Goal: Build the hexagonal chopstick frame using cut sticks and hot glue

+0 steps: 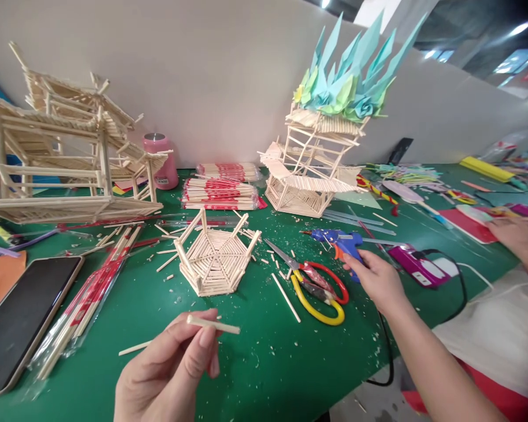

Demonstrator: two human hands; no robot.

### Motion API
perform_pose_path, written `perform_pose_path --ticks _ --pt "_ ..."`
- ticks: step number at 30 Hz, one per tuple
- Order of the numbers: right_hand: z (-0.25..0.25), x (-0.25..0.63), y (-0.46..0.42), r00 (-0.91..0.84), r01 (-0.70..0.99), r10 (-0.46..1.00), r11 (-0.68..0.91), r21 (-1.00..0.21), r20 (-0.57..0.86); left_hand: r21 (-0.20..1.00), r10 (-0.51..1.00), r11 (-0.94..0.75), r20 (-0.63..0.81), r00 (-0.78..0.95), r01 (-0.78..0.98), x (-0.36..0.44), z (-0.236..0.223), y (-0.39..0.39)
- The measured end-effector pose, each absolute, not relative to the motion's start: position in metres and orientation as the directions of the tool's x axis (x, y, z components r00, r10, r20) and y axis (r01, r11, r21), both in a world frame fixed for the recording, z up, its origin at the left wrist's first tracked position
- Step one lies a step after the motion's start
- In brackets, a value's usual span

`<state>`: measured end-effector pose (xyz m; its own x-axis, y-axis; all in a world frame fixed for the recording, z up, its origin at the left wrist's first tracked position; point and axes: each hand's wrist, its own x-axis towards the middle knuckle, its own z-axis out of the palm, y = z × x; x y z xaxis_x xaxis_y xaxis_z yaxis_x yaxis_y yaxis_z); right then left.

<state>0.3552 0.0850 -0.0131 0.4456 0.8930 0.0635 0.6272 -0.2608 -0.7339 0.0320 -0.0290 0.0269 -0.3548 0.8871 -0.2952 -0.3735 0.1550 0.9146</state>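
Between thumb and fingers, my left hand [171, 366] pinches a short wooden stick [213, 324] above the table's near side. My right hand [378, 278] is wrapped round the handle of a blue glue gun [334, 237], its nozzle pointing left. Beyond my left hand stands a small polygonal frame [217, 258] of sticks, with a slatted floor and upright posts round its edge. Scissors [319, 287] with red and yellow handles lie partly spread between the frame and my right hand. A loose stick [286, 298] lies beside them.
At the left are a stick-built pavilion [70, 146], a phone [30, 316] and bagged chopsticks [92, 287]. Behind stand a pink bottle [161, 161], chopstick packs [220, 192] and a stick tower [317, 158] topped with paper leaves. A purple box [422, 266] with cables and another person's hand [517, 231] are right.
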Motion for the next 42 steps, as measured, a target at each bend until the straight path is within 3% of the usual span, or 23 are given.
perform_pose_path --ticks 5,8,10,12,14,16,28,34,38,42 --pt "-0.013 0.352 0.096 0.409 0.805 0.890 -0.248 -0.538 0.203 0.821 0.877 0.284 -0.432 -0.213 -0.495 0.027 0.017 -0.026" --pt "0.005 0.320 0.079 0.339 0.874 0.869 -0.149 -0.462 0.361 0.742 0.822 0.348 -0.535 -0.194 -0.573 0.036 0.014 -0.022" --pt "0.022 0.287 0.060 0.088 0.899 0.823 0.177 -0.400 0.561 0.690 0.777 0.365 -0.596 -0.203 -0.625 0.044 0.012 -0.018" --pt "0.038 0.249 0.040 -0.218 0.793 0.773 0.496 -0.354 0.596 0.650 0.741 0.372 -0.638 -0.210 -0.662 0.050 0.012 -0.015" --pt "0.047 0.216 0.025 -0.393 0.662 0.698 0.667 -0.342 0.599 0.627 0.724 0.370 -0.657 -0.210 -0.686 0.053 0.010 -0.014" --pt "0.048 0.193 0.017 -0.476 0.596 0.673 0.720 -0.355 0.566 0.619 0.747 0.360 -0.639 -0.182 -0.698 0.053 0.008 -0.014" --pt "0.038 0.166 0.018 -0.564 0.689 0.661 0.707 -0.160 0.495 0.648 0.824 0.321 -0.550 -0.133 -0.691 0.048 -0.003 -0.020" --pt "0.038 0.164 0.019 -0.542 0.680 0.681 0.700 -0.220 0.492 0.662 0.822 0.348 -0.556 -0.123 -0.664 0.047 -0.002 -0.025" --pt "0.044 0.165 0.026 -0.527 0.681 0.697 0.689 -0.250 0.486 0.715 0.810 0.426 -0.575 -0.119 -0.555 0.035 0.000 -0.030" --pt "0.053 0.162 0.035 -0.562 0.700 0.685 0.693 -0.176 0.464 0.853 0.832 0.373 -0.482 -0.274 -0.365 0.014 0.003 -0.023"
